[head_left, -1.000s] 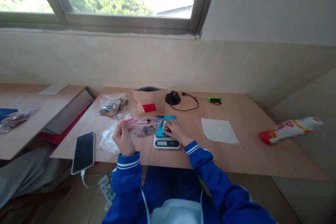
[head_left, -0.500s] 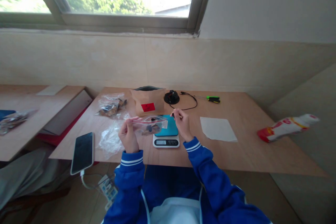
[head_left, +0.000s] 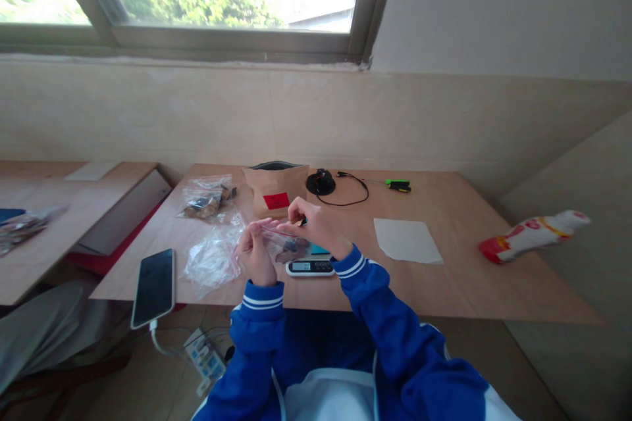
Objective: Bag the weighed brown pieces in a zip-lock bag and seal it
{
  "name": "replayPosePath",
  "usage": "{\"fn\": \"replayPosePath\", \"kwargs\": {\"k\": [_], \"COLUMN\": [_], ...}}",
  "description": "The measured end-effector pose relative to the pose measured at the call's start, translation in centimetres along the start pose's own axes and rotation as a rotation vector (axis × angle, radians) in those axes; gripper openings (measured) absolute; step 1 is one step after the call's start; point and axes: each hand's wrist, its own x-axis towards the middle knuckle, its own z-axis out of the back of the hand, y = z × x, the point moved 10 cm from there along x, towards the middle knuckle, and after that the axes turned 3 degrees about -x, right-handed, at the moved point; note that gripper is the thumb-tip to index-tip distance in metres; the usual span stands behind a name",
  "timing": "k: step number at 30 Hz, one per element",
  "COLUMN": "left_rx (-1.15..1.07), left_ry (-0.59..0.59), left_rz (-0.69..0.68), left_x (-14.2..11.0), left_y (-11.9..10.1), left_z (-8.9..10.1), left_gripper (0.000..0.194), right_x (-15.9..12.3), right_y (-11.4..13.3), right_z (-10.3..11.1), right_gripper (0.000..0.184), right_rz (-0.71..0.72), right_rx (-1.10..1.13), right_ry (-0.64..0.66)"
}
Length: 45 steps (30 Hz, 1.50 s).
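Left hand (head_left: pixel 257 255): the rim of a clear zip bag (head_left: pixel 285 241) is pinched by thumb and fingers; the hand has been shifted toward 3 o'clock since a second ago.
Right hand (head_left: pixel 318 227): it has been lifted from the scale (head_left: pixel 311 268) and brought toward 10 o'clock, to the bag's mouth; the fingers are curled there, and whether a piece is pinched cannot be told.
Zip bag: it is held above the tabletop (head_left: pixel 469 276), between both hands, with dark pieces (head_left: pixel 295 251) seen inside.
Scale: its blue plate (head_left: pixel 318 249), touched by the right hand a second ago, is now mostly hidden; the digits cannot be read surely.
Plate to bag: a piece is judged to have been carried across, so the plate has likely been unloaded.
Around the bag: the paper pouch (head_left: pixel 259 196) is seen at 11 o'clock, filled bags (head_left: pixel 205 204) at 10, crumpled bags (head_left: pixel 212 260) at 9, a white sheet (head_left: pixel 407 241) at 3.
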Motion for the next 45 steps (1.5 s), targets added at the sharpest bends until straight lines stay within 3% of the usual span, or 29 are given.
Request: {"fn": "replayPosePath", "kwargs": {"k": [6, 11, 14, 17, 20, 23, 26, 31, 35, 39, 45], "left_rx": [-0.051, -0.105, -0.163, -0.195, -0.199, -0.164, -0.034, 0.305, 0.450, 0.510, 0.430], "left_ry": [-0.105, -0.131, -0.175, -0.201, -0.180, -0.138, -0.091, -0.010, 0.002, 0.132, 0.261], "left_rz": [0.007, 0.068, 0.105, 0.147, 0.185, 0.210, 0.159, -0.039, -0.081, -0.073, 0.028], "left_x": [-0.7, -0.6, -0.2, 0.3, 0.6, 0.3, -0.3, -0.8, -0.4, -0.2, -0.8], "left_y": [-0.1, 0.8, 1.4, 2.2, 3.0, 3.6, 3.4, 1.4, 0.4, 0.5, 2.0], "left_z": [0.2, 0.5, 1.3, 2.0, 2.1, 1.6, 1.4, 1.0, 1.0, 0.0, -0.2], "left_gripper": [0.042, 0.046, 0.049, 0.052, 0.052, 0.052, 0.051, 0.048, 0.049, 0.056, 0.055], "right_x": [-0.3, -0.6, -1.4, -3.5, -5.8, -7.8, -9.2, -10.4, -11.0, -11.4, -12.9], "right_y": [0.6, 1.3, 1.3, -1.0, -4.2, -6.1, -7.0, -6.6, -5.7, -5.1, -7.1], "right_z": [-1.5, -1.0, 1.8, 4.4, 2.7, 1.3, 2.1, 3.2, 4.0, 5.1, 6.4], "right_gripper": [0.038, 0.045, 0.043, 0.031, 0.041, 0.029, 0.029, 0.030, 0.029, 0.024, 0.028], "right_rz": [-0.007, -0.035, -0.034, -0.116, -0.247, -0.336, -0.397, -0.434, -0.439, -0.452, -0.573], "right_rx": [-0.034, -0.121, -0.029, 0.091, 0.269, 0.405, 0.410, 0.360, 0.330, 0.313, 0.365], "right_ry": [0.132, 0.205, 0.028, -0.209, -0.132, -0.118, -0.247, -0.292, -0.317, -0.438, -0.640]}}
